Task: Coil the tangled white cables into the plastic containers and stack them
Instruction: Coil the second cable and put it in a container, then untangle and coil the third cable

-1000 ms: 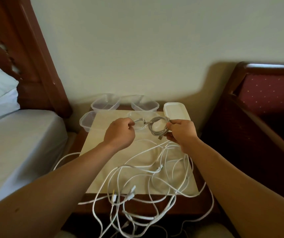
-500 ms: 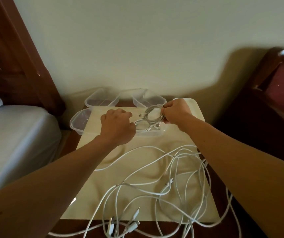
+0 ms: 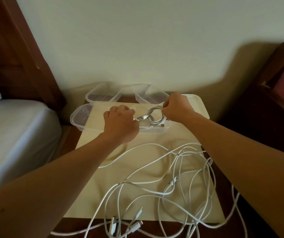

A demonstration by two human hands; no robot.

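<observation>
Just above the middle of the frame, both hands meet over a clear plastic container point(image 3: 155, 130) that sits on a cream cloth point(image 3: 137, 169) covering a dark wooden nightstand point(image 3: 79, 225). The left hand point(image 3: 120, 124) is curled into a fist, its fingers closed around one end of a coiled white cable point(image 3: 153, 115); a connector of that cable pokes out just beside the knuckles. The right hand point(image 3: 177, 107) pinches the far side of the same coil between thumb and curled fingers. The coil hangs in or just above the container's opening; whether it touches the bottom cannot be told.

Three more empty containers stand behind and to the left: one point(image 3: 81, 117) at the cloth's left edge, partly under it, and two point(image 3: 101, 95) point(image 3: 148, 97) against the wall. A white lid point(image 3: 201, 107) lies at the right, behind the right wrist.

The lower middle and lower right of the frame are filled by the tangled white cables point(image 3: 172, 177), looping over the cloth and spilling past the nightstand's front edge, with several plugs point(image 3: 134, 225) lying near the bottom.

No brand, label or writing can be read on any cable, container or lid.

A bed point(image 3: 14, 134) with a wooden headboard point(image 3: 26, 54) fills the left side; an upholstered red chair point(image 3: 283, 86) is at the upper right.
</observation>
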